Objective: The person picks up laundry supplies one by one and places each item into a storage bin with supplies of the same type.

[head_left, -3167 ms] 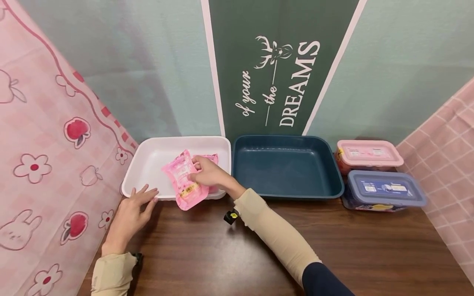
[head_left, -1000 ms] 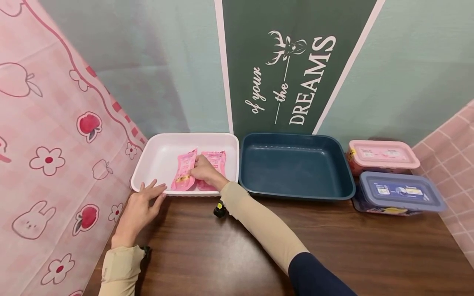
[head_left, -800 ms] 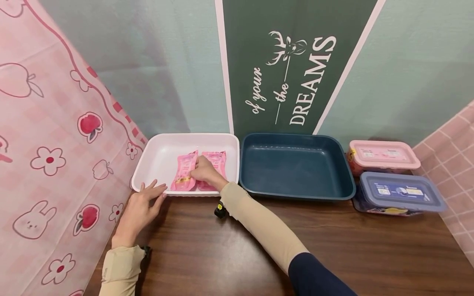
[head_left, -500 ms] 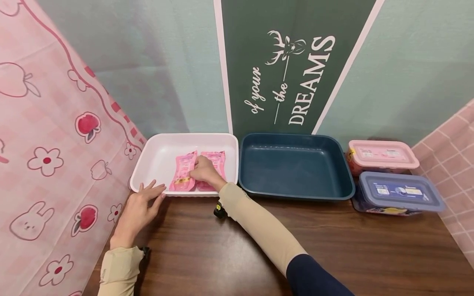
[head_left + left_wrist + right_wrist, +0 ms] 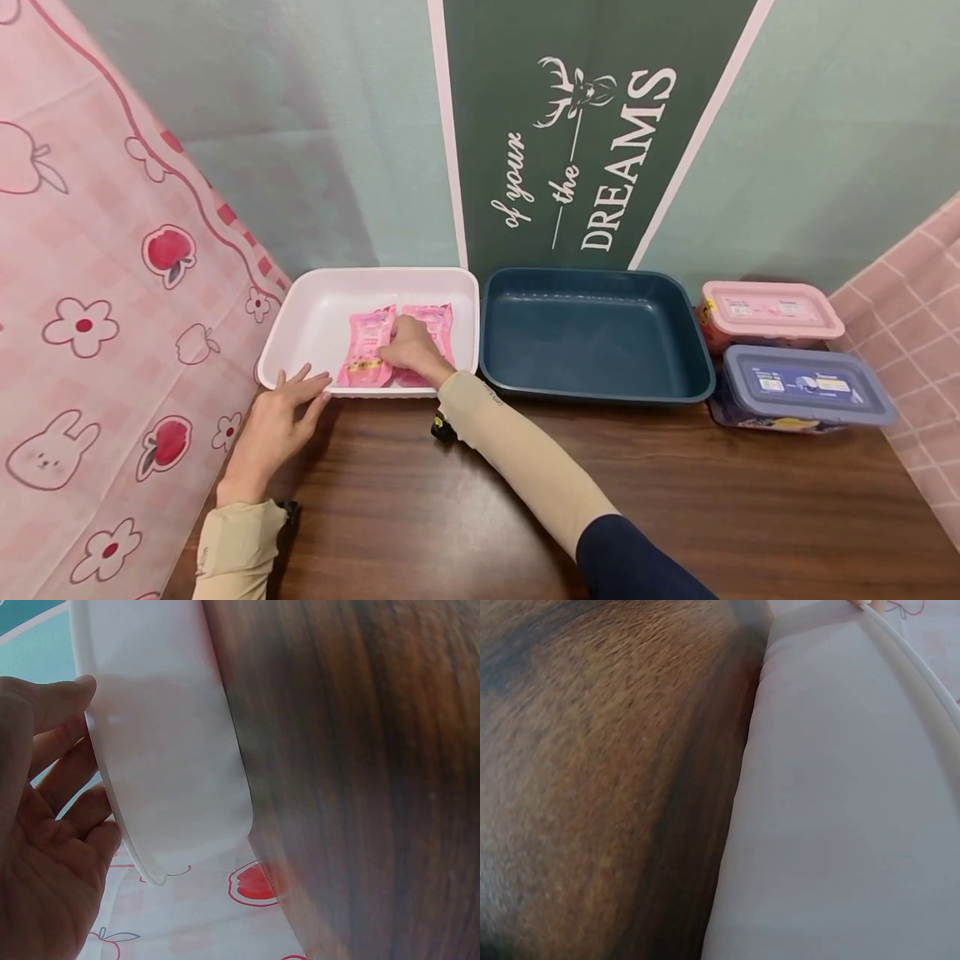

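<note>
Pinching the left pink packet (image 5: 367, 343) in curled fingers of the right hand (image 5: 414, 346), beside a second pink packet (image 5: 438, 322), inside the white tray (image 5: 309, 325); touching its front edge near the left corner with loosely spread fingers of the left hand (image 5: 276, 423).

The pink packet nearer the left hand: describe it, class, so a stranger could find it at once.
On the brown table, find the white tray, left of the dark blue tray. Two pink packets lie in it; pick the left packet. Its yellow band shows near the lower end, while the right hand partly covers the right packet.
</note>
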`<state>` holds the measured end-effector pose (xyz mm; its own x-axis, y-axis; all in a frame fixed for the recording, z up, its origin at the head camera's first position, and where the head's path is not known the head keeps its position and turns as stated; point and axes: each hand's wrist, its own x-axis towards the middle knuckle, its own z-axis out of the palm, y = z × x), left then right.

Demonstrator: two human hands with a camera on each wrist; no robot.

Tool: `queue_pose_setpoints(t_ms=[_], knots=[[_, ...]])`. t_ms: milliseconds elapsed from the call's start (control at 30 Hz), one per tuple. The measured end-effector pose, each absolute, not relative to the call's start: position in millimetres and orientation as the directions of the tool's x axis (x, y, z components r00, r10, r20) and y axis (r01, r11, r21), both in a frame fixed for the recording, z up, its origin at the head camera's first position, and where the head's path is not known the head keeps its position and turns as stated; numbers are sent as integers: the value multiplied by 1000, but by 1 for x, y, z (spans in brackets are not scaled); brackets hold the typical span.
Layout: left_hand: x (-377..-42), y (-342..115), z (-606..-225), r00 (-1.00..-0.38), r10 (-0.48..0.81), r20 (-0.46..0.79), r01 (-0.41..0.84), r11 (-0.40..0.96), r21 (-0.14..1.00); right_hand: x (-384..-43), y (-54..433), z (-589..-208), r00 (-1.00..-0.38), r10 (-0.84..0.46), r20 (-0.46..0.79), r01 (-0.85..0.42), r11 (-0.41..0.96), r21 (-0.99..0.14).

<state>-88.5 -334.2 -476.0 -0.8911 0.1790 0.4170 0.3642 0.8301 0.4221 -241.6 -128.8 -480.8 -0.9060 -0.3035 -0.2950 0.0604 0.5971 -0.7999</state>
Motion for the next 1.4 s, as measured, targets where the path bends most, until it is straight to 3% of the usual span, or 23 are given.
queue_pose_setpoints(t_ms=[867, 1400], knots=[[-88, -334, -478, -890, 175, 421, 359, 837, 412, -235, -126, -479, -918, -270, -291, -5, 741, -671], [-87, -333, -477, -897, 166, 409, 347, 837, 423, -242, -128, -486, -922, -285, -262, -5, 684, -729]])
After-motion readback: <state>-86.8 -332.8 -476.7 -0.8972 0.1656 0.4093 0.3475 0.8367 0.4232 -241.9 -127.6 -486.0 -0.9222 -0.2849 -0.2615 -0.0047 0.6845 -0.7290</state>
